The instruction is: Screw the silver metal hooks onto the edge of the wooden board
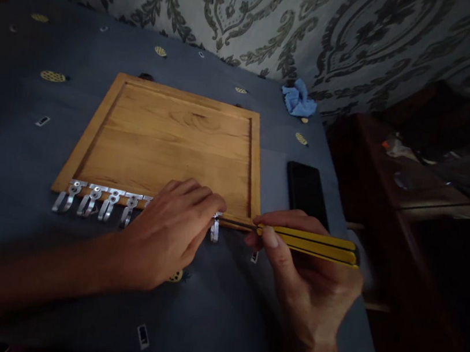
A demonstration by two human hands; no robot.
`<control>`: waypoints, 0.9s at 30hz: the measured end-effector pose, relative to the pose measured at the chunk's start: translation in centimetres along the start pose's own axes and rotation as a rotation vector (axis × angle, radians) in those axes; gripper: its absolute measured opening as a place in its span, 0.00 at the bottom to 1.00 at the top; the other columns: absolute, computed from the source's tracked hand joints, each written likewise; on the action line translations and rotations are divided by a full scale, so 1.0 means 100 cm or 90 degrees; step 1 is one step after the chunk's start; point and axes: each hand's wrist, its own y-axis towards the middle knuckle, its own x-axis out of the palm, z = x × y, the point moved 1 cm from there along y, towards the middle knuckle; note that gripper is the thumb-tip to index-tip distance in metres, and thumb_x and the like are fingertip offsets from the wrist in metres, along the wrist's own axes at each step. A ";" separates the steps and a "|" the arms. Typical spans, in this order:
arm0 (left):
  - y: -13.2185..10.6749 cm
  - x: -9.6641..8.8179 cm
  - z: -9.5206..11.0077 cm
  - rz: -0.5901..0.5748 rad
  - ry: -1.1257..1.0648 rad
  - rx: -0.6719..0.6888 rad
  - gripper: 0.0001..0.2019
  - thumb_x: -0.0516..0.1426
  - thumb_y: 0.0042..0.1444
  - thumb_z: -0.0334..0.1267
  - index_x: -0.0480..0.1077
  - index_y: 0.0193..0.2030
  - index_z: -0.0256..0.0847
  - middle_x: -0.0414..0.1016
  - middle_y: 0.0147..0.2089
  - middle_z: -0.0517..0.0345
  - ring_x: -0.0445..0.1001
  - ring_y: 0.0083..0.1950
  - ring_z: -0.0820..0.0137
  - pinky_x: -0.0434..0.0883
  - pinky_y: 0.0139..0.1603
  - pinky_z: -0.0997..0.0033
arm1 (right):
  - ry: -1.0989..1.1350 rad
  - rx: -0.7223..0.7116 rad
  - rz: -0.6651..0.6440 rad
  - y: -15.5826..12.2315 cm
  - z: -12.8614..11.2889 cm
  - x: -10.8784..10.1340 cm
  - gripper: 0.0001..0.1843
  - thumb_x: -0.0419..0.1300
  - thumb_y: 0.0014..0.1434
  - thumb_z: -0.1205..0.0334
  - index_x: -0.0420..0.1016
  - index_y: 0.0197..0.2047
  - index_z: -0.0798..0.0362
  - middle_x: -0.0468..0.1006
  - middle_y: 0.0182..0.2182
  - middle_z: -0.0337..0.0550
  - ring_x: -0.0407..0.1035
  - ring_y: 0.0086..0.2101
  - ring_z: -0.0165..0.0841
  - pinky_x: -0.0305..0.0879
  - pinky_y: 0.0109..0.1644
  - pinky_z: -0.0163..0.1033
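Observation:
A wooden panel with a raised frame [179, 139] lies flat on the table. Along its near edge runs a metal hook rail [112, 205], with several silver double hooks sticking out toward me. My left hand [170, 231] is closed over the right part of this rail, its fingers curled down at the edge and covering some hooks; the fingertips are hidden. In my right hand [308, 279] is a yellow-handled screwdriver [317, 244], held nearly level between thumb and fingers. Its thin dark shaft points left, and the tip reaches the rail's rightmost hook beside my left fingers.
A black phone [308, 192] lies right of the panel, close to the table's right edge. Behind it sits a crumpled blue cloth [299, 99]. The blue tablecloth [45, 312] has a pineapple print. Patterned wallpaper [257, 16] rises at the back, and dark furniture [392, 180] stands at right.

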 end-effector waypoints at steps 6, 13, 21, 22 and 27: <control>0.008 0.006 -0.004 -0.042 0.047 -0.029 0.08 0.53 0.65 0.28 0.73 0.43 0.39 0.76 0.43 0.53 0.72 0.48 0.59 0.68 0.50 0.54 | -0.028 -0.013 0.006 0.000 0.001 -0.001 0.04 0.65 0.61 0.65 0.78 0.34 0.48 0.79 0.30 0.35 0.74 0.27 0.29 0.70 0.32 0.39; 0.015 0.006 -0.007 -0.047 0.026 -0.062 0.06 0.57 0.59 0.27 0.73 0.40 0.40 0.77 0.40 0.57 0.73 0.46 0.61 0.67 0.47 0.59 | -0.045 -0.017 0.005 0.000 0.002 -0.001 0.05 0.64 0.62 0.62 0.78 0.33 0.49 0.80 0.30 0.38 0.74 0.29 0.31 0.70 0.33 0.40; 0.020 0.005 -0.008 -0.072 0.046 -0.068 0.06 0.57 0.58 0.30 0.74 0.41 0.41 0.79 0.41 0.55 0.74 0.46 0.61 0.68 0.48 0.59 | -0.071 -0.030 0.013 0.003 0.004 -0.001 0.07 0.66 0.60 0.58 0.79 0.29 0.46 0.79 0.28 0.37 0.74 0.28 0.31 0.68 0.32 0.38; 0.020 0.006 -0.009 -0.066 0.052 -0.054 0.06 0.57 0.59 0.30 0.74 0.41 0.41 0.79 0.42 0.55 0.74 0.46 0.61 0.68 0.48 0.59 | -0.076 -0.039 0.012 0.003 0.003 -0.001 0.08 0.66 0.60 0.58 0.79 0.29 0.46 0.79 0.27 0.37 0.74 0.27 0.31 0.68 0.31 0.38; 0.015 0.009 -0.011 -0.055 0.113 -0.005 0.07 0.54 0.60 0.31 0.72 0.42 0.39 0.78 0.43 0.52 0.73 0.46 0.62 0.68 0.48 0.59 | -0.092 -0.034 0.030 0.006 0.000 0.000 0.09 0.67 0.60 0.58 0.78 0.27 0.45 0.78 0.25 0.39 0.75 0.29 0.35 0.69 0.35 0.41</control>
